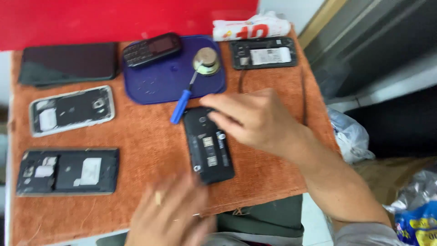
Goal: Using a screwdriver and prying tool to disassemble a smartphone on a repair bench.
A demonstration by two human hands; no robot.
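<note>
Right hand (248, 119) resting on top end of open phone (208, 145), fingers spread, mid-table on orange cloth (145, 132). Left hand (168, 214) blurred at near edge, just below phone; grip unclear. Screwdriver (182, 101) beside phone, tip on blue lid (159, 79).

Bare orange cloth (145, 132) lies open in a band between the three opened phones along the left edge (72, 110) and the black phone at centre (208, 146). Behind that phone, a blue screwdriver (182, 101) juts off the blue tray (168, 77), blocking the way back. The right hand (248, 119) covers the phone's top end; the blurred left hand (170, 216) fills the table's near edge.
</note>
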